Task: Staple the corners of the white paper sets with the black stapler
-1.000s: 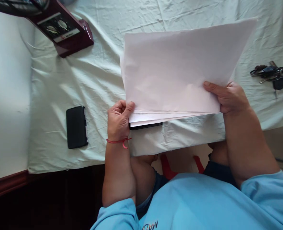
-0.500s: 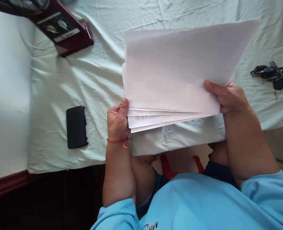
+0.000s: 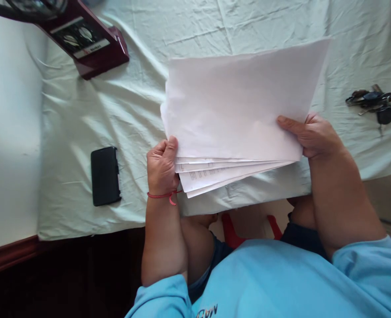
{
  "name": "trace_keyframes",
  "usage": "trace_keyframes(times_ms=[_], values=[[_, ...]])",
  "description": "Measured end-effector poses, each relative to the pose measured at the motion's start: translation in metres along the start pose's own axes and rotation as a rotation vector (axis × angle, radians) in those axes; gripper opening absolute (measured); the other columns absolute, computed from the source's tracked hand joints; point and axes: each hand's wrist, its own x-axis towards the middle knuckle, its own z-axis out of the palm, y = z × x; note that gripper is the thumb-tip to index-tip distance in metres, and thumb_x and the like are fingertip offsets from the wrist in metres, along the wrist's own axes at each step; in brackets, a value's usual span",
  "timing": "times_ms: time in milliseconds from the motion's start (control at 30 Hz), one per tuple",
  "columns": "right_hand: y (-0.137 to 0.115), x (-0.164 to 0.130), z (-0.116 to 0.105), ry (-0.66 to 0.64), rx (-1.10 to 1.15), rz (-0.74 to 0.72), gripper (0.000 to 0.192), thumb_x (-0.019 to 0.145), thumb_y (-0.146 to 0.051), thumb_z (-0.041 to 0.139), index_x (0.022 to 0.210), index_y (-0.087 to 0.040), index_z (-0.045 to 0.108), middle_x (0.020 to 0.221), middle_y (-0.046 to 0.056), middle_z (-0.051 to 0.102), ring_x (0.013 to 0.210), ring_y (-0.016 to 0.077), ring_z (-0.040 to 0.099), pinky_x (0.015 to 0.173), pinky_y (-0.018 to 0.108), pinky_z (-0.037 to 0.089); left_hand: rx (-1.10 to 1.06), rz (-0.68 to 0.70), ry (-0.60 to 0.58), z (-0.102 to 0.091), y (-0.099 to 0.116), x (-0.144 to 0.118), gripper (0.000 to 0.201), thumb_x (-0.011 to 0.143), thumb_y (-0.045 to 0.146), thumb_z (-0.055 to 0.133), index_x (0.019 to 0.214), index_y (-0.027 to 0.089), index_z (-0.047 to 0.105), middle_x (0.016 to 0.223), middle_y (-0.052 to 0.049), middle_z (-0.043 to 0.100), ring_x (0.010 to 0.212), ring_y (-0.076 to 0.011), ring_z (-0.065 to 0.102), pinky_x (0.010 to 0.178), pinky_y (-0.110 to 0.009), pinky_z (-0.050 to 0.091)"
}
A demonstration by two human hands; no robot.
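Around papers [image 3: 241,106] gripped by left hand [image 3: 163,165], right hand [image 3: 319,137]: keys [image 3: 374,99], black case [image 3: 105,176], maroon stand [image 3: 85,42].

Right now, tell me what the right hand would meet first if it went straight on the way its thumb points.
The paper stack, which the right hand grips: its thumb points leftward across it. Past that, the line seems to run over the tablecloth, though depth is unclear.

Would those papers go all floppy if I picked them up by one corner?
Probably: the sheets look thin, so they'd likely droop. They might slide apart too, since their lower edges fan out beside the left hand.
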Motion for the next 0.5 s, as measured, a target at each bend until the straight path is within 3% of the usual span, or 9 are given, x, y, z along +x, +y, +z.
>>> trace_keyframes(times_ms=[233, 400, 500], values=[[-0.005, -0.004, 0.002, 0.005, 0.010, 0.012, 0.059, 0.064, -0.051, 0.116, 0.108, -0.021, 0.090, 0.119, 0.009, 0.092, 0.108, 0.0284, 0.086, 0.102, 0.044, 0.075, 0.045, 0.042, 0.011, 0.003, -0.003, 0.001, 0.060, 0.079, 0.079, 0.103, 0.079, 0.025, 0.077, 0.071, -0.002, 0.074, 0.088, -0.0269, 0.084, 0.074, -0.036, 0.073], [-0.007, -0.007, 0.007, 0.005, 0.042, -0.077, 0.053, 0.067, -0.049, 0.116, 0.103, -0.022, 0.089, 0.116, 0.009, 0.092, 0.105, 0.0274, 0.085, 0.104, 0.043, 0.074, 0.098, 0.102, 0.033, -0.006, -0.004, 0.005, 0.062, 0.080, 0.076, 0.103, 0.072, 0.024, 0.071, 0.066, 0.003, 0.061, 0.066, -0.0151, 0.063, 0.060, -0.027, 0.057], [-0.007, -0.007, 0.012, 0.004, 0.091, -0.213, 0.051, 0.066, -0.046, 0.116, 0.103, -0.024, 0.089, 0.117, 0.006, 0.092, 0.111, 0.0261, 0.084, 0.111, 0.041, 0.071, 0.165, 0.219, 0.047, -0.009, -0.001, 0.012, 0.061, 0.082, 0.071, 0.104, 0.070, 0.023, 0.069, 0.068, 0.005, 0.056, 0.066, -0.0125, 0.054, 0.064, -0.026, 0.052]])
